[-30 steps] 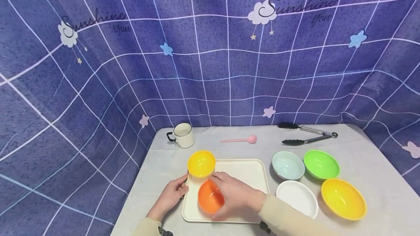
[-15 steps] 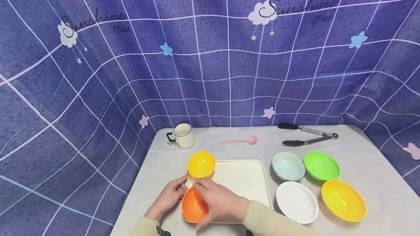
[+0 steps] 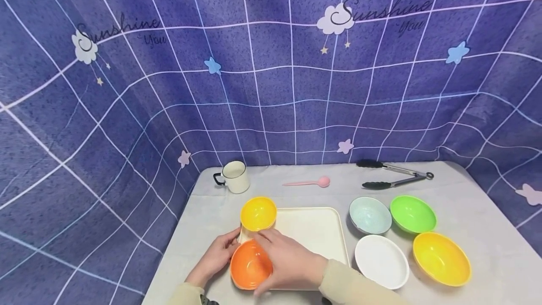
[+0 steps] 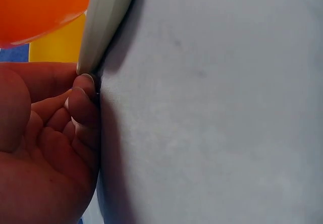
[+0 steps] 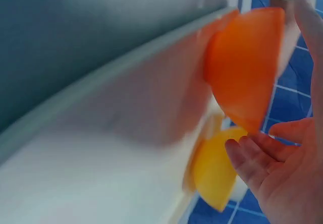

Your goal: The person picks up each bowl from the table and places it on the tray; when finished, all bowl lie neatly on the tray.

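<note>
With left hand [image 3: 217, 252], pinches the cream rectangular tray [image 3: 313, 229] at nine o'clock; with right hand [image 3: 292, 260] spread, flanks the orange plastic-looking round bowl [image 3: 247, 266] at the tray's seven o'clock. Could tip it off the corner by nudging outward or raising the tray.

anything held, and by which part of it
No clear hold: the right hand is open at the orange bowl; the left hand touches the tray edge, perhaps gripping it.
</note>
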Available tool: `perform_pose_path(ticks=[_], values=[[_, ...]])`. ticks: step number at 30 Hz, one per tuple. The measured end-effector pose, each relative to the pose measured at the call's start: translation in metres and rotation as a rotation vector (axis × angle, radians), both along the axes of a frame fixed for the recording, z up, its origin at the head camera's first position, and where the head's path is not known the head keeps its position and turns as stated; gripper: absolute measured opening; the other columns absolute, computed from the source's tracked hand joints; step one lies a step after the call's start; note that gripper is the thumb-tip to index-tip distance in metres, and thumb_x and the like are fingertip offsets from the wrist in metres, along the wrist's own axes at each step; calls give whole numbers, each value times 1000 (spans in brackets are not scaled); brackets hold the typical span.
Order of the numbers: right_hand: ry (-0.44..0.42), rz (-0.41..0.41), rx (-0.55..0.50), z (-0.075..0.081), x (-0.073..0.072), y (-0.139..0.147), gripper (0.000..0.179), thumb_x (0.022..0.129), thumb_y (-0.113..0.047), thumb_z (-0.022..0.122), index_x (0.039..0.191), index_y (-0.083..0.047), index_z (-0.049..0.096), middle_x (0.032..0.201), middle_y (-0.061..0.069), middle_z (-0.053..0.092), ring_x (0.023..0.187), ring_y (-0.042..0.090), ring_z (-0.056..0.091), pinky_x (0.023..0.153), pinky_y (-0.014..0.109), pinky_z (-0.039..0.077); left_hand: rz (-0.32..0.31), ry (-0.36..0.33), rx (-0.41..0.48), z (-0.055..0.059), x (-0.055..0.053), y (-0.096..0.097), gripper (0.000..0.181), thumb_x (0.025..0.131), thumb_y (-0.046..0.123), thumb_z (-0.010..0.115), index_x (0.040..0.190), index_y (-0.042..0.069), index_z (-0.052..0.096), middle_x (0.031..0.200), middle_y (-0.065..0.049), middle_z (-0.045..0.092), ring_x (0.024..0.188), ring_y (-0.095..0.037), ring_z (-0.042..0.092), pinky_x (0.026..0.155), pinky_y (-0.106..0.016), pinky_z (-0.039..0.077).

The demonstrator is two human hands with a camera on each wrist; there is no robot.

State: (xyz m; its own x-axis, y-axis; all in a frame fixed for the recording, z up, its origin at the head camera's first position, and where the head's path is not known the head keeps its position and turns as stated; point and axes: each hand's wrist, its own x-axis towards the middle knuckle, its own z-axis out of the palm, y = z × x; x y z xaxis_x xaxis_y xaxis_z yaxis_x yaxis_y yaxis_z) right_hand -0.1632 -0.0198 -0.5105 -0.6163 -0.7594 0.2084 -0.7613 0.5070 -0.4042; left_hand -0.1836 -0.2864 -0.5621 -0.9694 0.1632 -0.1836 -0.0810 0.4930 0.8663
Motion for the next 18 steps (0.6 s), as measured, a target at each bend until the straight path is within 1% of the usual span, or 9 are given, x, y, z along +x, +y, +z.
perform_pose_path(ticks=[5, 7, 9, 12, 15, 18], values=[[73, -38, 4, 12, -2, 36, 126, 68, -85, 74, 158, -4, 41, 153, 9, 48, 141, 20, 45, 115, 39, 39, -2, -14, 17, -2, -2, 0, 54, 104, 8, 59, 156, -1, 45, 86, -5, 55, 64, -14, 50, 54, -24, 42], [101, -61, -4, 16, -3, 54, 126, 68, -85, 74, 157, -2, 42, 152, 12, 49, 140, 23, 47, 114, 40, 39, -6, -10, 11, -3, -2, -2, 54, 105, 9, 59, 156, -1, 45, 86, -5, 55, 64, -15, 50, 55, -25, 42], [117, -89, -23, 19, -3, 72, 127, 67, -86, 74, 157, -2, 43, 152, 11, 50, 139, 24, 48, 114, 42, 40, -7, -10, 3, -3, -1, -3, 53, 105, 9, 58, 156, 0, 45, 86, -5, 55, 65, -16, 50, 55, -25, 43], [135, -138, -55, 23, 0, 101, 125, 66, -85, 75, 156, -4, 45, 152, 10, 50, 139, 25, 48, 112, 46, 41, -11, -8, 1, -3, -1, -3, 53, 105, 10, 58, 156, 0, 45, 86, -5, 55, 66, -16, 50, 56, -25, 43], [133, -210, -69, 26, 4, 130, 122, 67, -85, 75, 156, -6, 47, 153, 8, 50, 139, 27, 48, 111, 50, 41, -14, -15, 6, -2, -1, -2, 53, 105, 11, 58, 156, 1, 45, 86, -4, 55, 67, -17, 50, 56, -25, 43], [139, -282, -83, 27, 8, 163, 120, 67, -80, 81, 155, -6, 48, 152, 10, 50, 138, 31, 49, 109, 55, 42, -16, -12, 14, -1, -1, -2, 53, 105, 10, 58, 156, 0, 45, 85, -5, 55, 66, -16, 50, 56, -25, 43]])
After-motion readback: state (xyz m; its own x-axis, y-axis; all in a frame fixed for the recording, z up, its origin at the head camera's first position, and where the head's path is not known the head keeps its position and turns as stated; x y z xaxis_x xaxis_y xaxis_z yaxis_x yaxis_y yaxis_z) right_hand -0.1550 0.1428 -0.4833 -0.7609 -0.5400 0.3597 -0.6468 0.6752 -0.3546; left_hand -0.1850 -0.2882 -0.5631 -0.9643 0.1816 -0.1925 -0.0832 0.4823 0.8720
